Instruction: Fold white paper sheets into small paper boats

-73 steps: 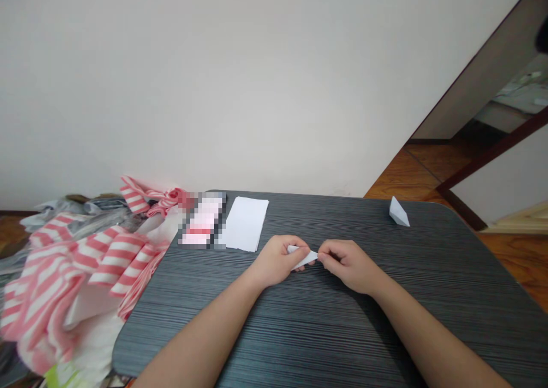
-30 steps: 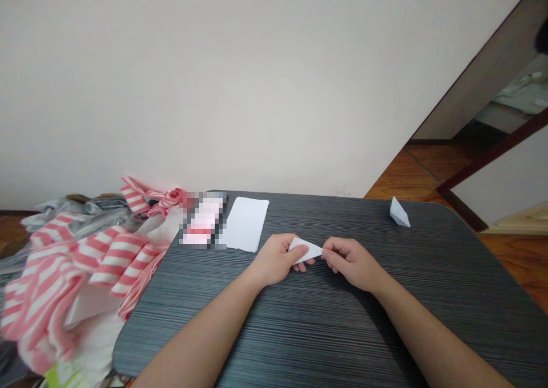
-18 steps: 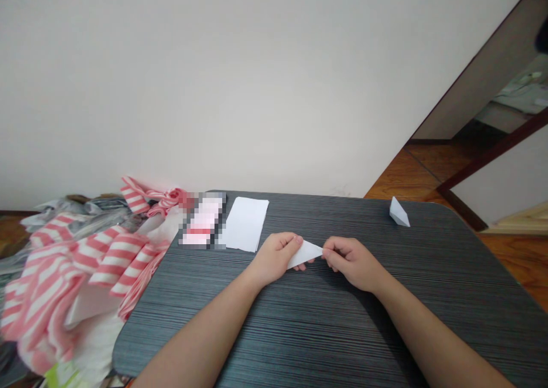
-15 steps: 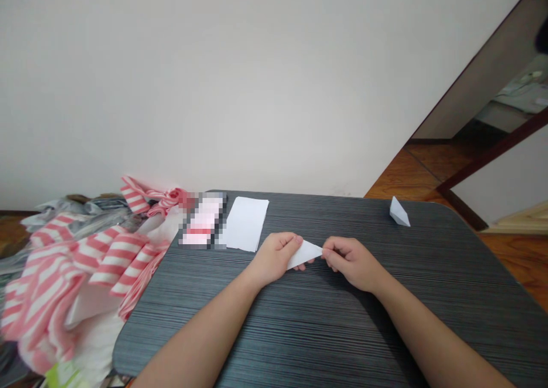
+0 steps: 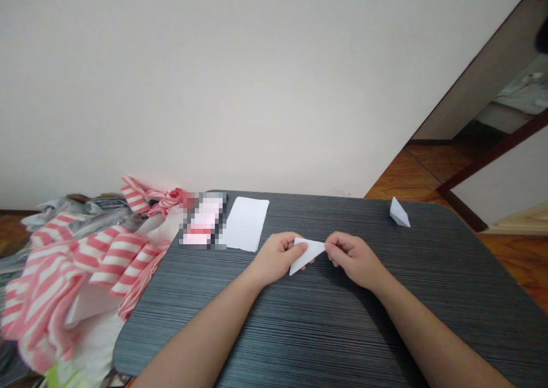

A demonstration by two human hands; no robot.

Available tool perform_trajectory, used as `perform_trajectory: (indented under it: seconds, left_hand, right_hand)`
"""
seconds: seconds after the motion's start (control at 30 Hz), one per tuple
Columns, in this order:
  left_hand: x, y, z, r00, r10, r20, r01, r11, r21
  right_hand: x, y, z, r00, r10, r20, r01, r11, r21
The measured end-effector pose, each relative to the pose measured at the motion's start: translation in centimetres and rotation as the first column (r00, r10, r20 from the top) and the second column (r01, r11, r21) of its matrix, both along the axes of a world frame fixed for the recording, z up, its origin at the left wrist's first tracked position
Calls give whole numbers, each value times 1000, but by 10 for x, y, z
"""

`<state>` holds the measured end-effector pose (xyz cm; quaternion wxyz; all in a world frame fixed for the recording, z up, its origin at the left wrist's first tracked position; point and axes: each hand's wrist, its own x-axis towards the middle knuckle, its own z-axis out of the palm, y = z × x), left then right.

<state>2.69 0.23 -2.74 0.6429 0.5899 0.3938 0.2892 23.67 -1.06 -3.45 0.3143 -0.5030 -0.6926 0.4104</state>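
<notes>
The left hand (image 5: 276,258) and the right hand (image 5: 354,259) are nearly closed, pinching a folded white paper triangle (image 5: 306,256) near the middle of the dark striped tabletop (image 5: 428,308). A loosening pinch is risking the paper slipping or its fold springing open.
</notes>
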Motion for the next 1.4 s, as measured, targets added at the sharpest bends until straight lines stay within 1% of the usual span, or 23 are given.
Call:
perform_trajectory:
  seconds: [0.1,0.27,0.4,0.5,0.6,0.77,0.9,1.0,1.07,1.13,1.2,1.27,1.4]
  left_hand:
    - [0,0,-2,999,32,-2,-32,999,6]
    - [0,1,-6,993,83,-81,-77,994,71]
    - [0,1,-6,995,74,-69,-70,996,63]
    - [1,1,-4,998,49,-42,-47,998,48]
    - [1,1,-3,999,37,22,-37,999,29]
    - [3,3,-7,984,103,146,-111,992,51]
    - [3,4,-12,983,120,138,-131,989,73]
    - [3,3,-15,982,152,108,-167,975,149]
    - [3,1,-14,982,180,63,-191,944,271]
    - [3,-1,-10,983,181,-34,-150,894,422]
    - [2,-2,-5,979,127,-157,-25,846,532]
    - [2,-4,0,969,103,-224,45,818,573]
    - [3,-5,7,956,70,-284,112,809,577]
  right_hand:
    - [-1,-1,1,1000,11,-4,-11,1000,5]
    - [-2,-1,2,1000,19,-25,-19,1000,-3]
    - [-4,-2,2,996,46,-74,-48,998,-34]
    - [-4,-2,4,997,65,-45,-66,997,-25]
    - [-3,-2,4,999,35,-20,-35,999,-18]
    - [-2,-1,0,994,-67,-89,64,997,-35]
    - [0,0,-2,986,-109,-129,104,993,-51]
    - [0,0,-1,986,-120,-114,114,992,-56]
    - [-1,-1,1,989,-115,-91,110,992,-57]
    - [-1,-1,2,993,-97,-71,93,994,-57]
    - [-2,-1,3,993,-80,-82,75,995,-60]
    - [-3,0,1,989,-68,-134,58,995,-81]
    - [-7,-1,-4,963,-49,-266,1,984,-180]
